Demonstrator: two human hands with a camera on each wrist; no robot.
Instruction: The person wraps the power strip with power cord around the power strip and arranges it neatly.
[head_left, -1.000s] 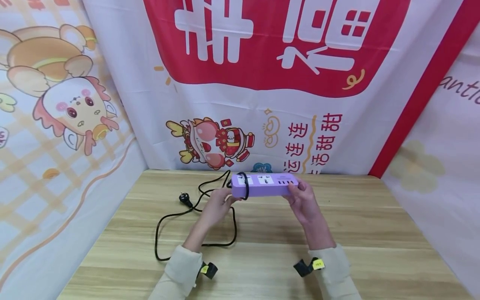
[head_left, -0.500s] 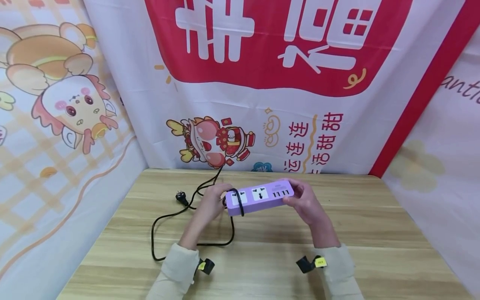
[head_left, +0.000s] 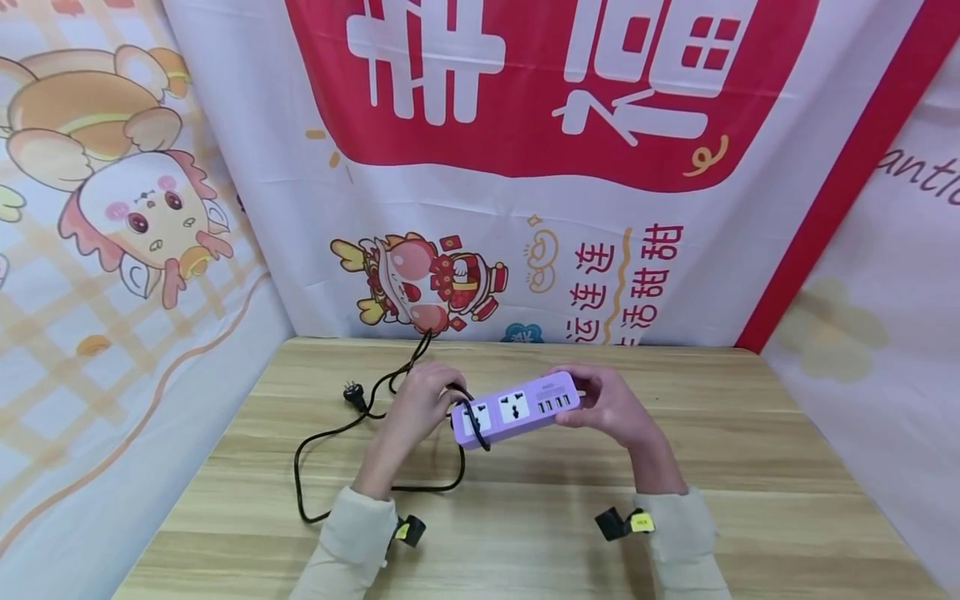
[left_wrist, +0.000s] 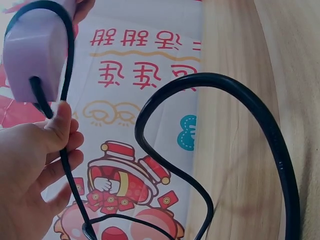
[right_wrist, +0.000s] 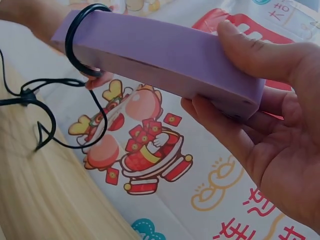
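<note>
A: The purple power strip (head_left: 516, 408) is up off the wooden table (head_left: 750, 467), tilted, sockets facing you. What has your right hand (head_left: 611, 408) got?

B: Its far end, clamped between thumb and curled fingers.

A: And your left hand (head_left: 422, 404)?

B: At the cord end, fingers curled round the black cable (head_left: 375, 425), which loops once over the strip. Its plug (head_left: 352, 394) lies on the table, near your left hand

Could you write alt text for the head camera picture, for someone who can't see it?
Two hands hold a purple power strip above a wooden table: the right hand grips one end, the left hand holds its black cord, looped once around the strip.
</note>
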